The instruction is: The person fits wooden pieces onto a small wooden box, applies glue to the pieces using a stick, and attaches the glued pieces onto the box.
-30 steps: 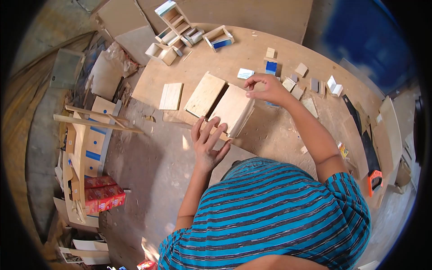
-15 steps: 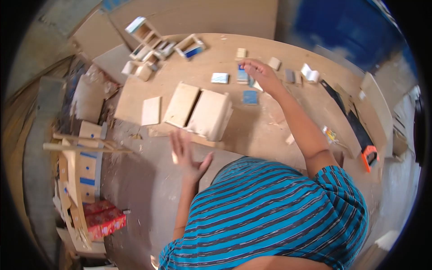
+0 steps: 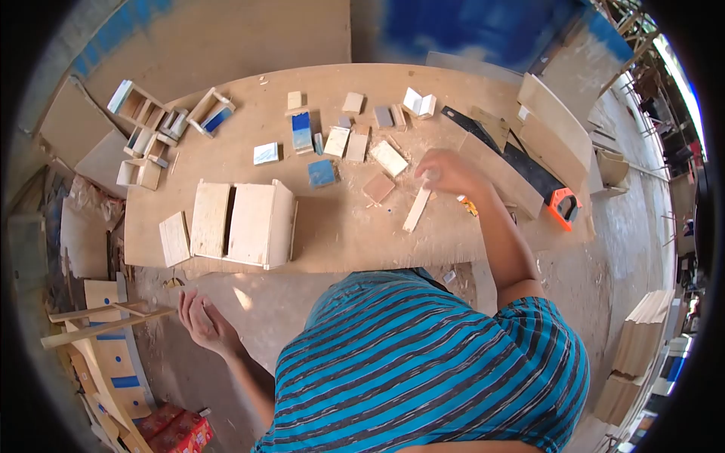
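My right hand (image 3: 451, 174) is over the right half of the table, its fingers closed around the upper end of a narrow wooden strip (image 3: 416, 211). The strip slants down toward the near edge; whether it touches the tabletop is unclear. My left hand (image 3: 204, 321) hangs open beyond the table's near edge, fingers apart and holding nothing. Above it on the table stands a small wooden box (image 3: 260, 220) with a dark gap across its top. A flat wooden piece (image 3: 174, 238) leans at its left. Beside my right hand lie a pale wooden block (image 3: 389, 158) and a brownish block (image 3: 378, 187).
A handsaw (image 3: 521, 162) with an orange handle lies along the table's right side, near upright boards (image 3: 559, 124). Small open wooden boxes (image 3: 143, 121) are grouped at the far left. Blue-painted blocks (image 3: 321, 173) sit mid-table. A wooden frame (image 3: 113, 362) stands at lower left.
My right hand has moved from above the blue-painted blocks to the right and nearer, and now grips the wooden strip. My left hand has drawn away from the box. The view has turned right.
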Demonstrator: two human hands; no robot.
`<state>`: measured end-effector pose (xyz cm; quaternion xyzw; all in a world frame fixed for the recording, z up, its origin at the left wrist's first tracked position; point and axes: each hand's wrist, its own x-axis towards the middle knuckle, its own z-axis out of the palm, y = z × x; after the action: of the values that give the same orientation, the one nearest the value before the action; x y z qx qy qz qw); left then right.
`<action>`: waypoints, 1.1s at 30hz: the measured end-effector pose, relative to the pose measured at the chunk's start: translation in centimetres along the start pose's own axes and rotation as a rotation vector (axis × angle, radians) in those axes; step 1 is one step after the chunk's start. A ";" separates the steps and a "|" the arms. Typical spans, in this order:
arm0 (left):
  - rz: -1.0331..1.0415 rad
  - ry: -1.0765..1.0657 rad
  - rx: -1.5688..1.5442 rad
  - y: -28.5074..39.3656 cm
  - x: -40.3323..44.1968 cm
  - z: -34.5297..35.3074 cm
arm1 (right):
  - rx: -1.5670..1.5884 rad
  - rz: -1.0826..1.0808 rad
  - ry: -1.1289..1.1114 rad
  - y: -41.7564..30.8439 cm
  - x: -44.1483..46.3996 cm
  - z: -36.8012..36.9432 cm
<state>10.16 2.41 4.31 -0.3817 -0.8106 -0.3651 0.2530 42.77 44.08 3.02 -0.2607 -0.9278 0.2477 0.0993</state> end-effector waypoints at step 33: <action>-0.360 0.162 0.024 -3.9 -6.2 -4.3 | 0.381 -0.069 -0.198 -22.2 20.1 6.4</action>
<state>11.19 -5.37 1.04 -0.1971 -0.8471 -0.4240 0.2526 14.20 35.74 10.00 -0.1797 -0.8778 0.4395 0.0636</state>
